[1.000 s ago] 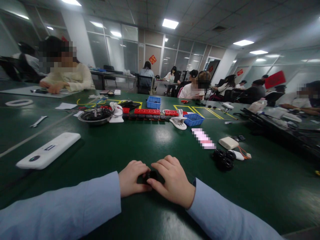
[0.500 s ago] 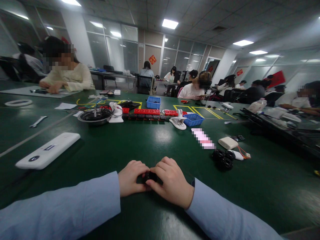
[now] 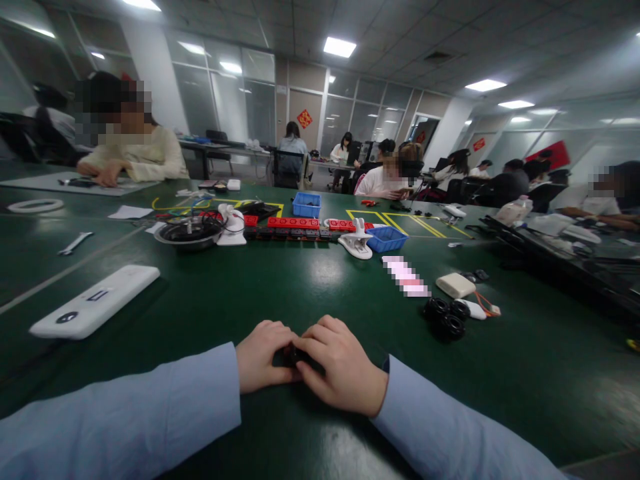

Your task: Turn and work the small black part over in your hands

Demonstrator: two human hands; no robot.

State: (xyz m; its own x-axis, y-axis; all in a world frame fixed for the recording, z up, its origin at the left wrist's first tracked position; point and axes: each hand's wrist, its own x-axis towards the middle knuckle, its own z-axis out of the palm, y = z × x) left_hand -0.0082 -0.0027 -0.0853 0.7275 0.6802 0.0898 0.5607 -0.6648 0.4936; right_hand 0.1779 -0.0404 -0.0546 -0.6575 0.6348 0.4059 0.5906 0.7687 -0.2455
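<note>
my left hand (image 3: 263, 355) and right hand (image 3: 340, 363) pinch small black part (image 3: 291, 354) between fingertips | keep it low, wrists on green table (image 3: 310, 280)

Bright ceiling panels (image 3: 339, 47) at twelve o'clock throw soft glare on the green table (image 3: 320, 273); edges at three and nine o'clock bend and blur.

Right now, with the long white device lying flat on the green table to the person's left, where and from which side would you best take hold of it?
The white device lies flat and apart from other things, its long sides bare. Probably best: come down from above and pinch across the narrow width near the middle, clear of the dark marks on top. The left hand is nearer, though it and the right hand are closed on a small black part.
</note>
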